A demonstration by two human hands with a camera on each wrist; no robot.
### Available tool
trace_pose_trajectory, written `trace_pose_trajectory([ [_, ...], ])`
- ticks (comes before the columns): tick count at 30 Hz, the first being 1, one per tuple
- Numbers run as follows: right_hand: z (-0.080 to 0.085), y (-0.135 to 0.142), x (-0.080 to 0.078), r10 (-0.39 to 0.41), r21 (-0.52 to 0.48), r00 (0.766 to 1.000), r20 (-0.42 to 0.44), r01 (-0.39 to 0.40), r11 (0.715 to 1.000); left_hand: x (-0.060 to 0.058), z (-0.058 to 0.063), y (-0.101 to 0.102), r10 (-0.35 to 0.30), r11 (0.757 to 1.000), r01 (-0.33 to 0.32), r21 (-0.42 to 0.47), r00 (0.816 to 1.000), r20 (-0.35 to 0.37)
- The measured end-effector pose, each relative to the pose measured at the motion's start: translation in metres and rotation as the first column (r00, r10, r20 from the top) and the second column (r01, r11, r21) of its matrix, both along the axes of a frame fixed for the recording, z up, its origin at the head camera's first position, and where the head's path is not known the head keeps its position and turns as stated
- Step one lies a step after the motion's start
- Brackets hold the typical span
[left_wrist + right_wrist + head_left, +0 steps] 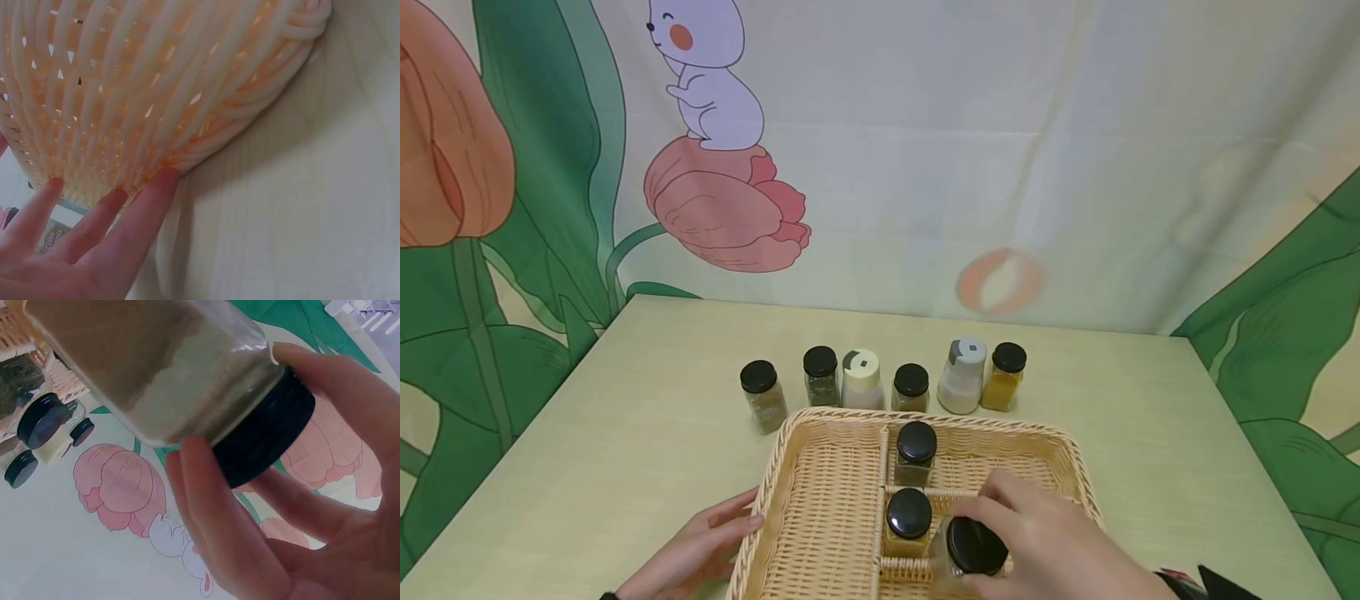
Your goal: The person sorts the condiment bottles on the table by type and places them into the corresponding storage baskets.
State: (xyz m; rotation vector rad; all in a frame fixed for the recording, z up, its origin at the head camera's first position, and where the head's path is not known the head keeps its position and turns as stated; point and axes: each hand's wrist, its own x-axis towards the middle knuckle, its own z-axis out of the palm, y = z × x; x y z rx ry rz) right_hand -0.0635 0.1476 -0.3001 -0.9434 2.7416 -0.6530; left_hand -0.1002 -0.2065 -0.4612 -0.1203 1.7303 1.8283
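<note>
Tabletop point(1157, 417): pale, wood-grained.
Black-lidded clear jar of brown powder point(973, 548): over the tan woven basket point(835, 500), near right; contact unclear.
Right hand point(1048, 537): curled about its lid.
Left hand point(700, 546): nearly straight, touching basket wall.
Care: I'd keep it upright, clear of woven dividers point(883, 454).

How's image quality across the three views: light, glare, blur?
Head: fairly even light, small highlights on the black lids in the basket, a peach patch on the backdrop looks smeared. Left wrist: dimmer, soft detail, basket shading the table. Right wrist: dim, glare near the held jar's shoulder, right hand slightly soft.
</note>
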Motion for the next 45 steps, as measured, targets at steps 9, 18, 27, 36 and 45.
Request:
trace_pose_trajectory([
  [9,-0.011,-0.007,0.003,0.127,-0.047,0.990,-0.068,-0.131,0.990,-0.002,0.002,0.000,0.001,1.000,-0.001,0.009,0.999,0.046],
  [18,-0.026,-0.016,0.007,0.226,-0.059,0.957,-0.182,-0.240,0.969,-0.003,0.002,0.001,0.026,1.000,-0.025,-0.013,0.996,0.082],
  [27,-0.041,-0.032,0.016,0.180,-0.142,0.918,-0.354,-0.243,0.960,-0.003,0.003,0.001,0.034,0.999,-0.031,-0.033,0.995,0.094],
  [36,-0.054,-0.043,0.016,0.171,-0.117,0.903,-0.395,-0.234,0.965,-0.003,0.002,0.001,0.028,0.999,-0.026,-0.028,0.995,0.098],
  [45,-0.064,-0.047,0.013,0.196,-0.062,0.910,-0.364,-0.234,0.970,-0.002,0.003,0.001,0.014,1.000,-0.012,-0.022,0.996,0.090],
])
